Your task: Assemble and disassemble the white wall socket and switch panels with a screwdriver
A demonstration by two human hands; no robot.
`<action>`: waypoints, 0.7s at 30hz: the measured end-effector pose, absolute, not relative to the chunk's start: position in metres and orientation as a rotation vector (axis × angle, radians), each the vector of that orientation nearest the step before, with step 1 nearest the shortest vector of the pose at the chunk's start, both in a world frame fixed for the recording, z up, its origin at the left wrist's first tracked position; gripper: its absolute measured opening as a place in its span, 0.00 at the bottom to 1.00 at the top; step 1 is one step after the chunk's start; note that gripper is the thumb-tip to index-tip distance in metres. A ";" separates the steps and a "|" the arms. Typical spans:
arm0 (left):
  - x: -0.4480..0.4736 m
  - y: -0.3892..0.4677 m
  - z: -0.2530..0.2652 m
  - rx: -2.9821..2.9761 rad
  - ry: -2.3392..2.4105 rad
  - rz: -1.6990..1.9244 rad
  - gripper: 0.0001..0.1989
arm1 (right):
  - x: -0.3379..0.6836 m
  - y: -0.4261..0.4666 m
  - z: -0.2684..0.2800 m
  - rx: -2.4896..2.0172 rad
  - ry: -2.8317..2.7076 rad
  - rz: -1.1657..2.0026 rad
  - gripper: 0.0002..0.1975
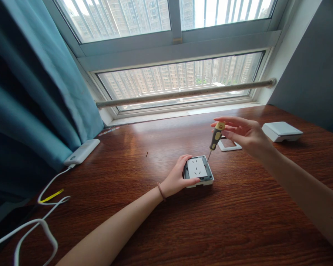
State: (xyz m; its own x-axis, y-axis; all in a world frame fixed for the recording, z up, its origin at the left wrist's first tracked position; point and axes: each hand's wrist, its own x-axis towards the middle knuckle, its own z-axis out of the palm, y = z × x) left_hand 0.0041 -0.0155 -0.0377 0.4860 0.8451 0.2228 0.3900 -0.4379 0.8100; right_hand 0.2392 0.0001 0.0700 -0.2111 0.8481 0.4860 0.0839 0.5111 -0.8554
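while in left hand, socket mid-table

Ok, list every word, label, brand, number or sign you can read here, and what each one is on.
No text can be read anywhere in this view.
Socket: its dark marks are slots, with no lettering visible.
Screwdriver: any marking on the handle is too small to read.
White block with the cord: a small grey mark near one end, too blurred to read.
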 end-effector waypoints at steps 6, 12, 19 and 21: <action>0.004 -0.016 -0.037 2.025 1.014 0.821 0.34 | 0.239 0.002 0.070 -0.849 -1.620 0.781 0.10; 0.003 -0.016 -0.038 2.032 1.011 0.820 0.34 | 0.243 0.005 0.070 -0.863 -1.581 0.834 0.11; 0.003 -0.016 -0.038 2.040 1.004 0.821 0.34 | 0.241 0.003 0.072 -0.804 -1.556 0.946 0.12; 0.003 -0.016 -0.037 2.039 1.004 0.816 0.34 | 0.240 0.004 0.070 -0.809 -1.561 0.912 0.12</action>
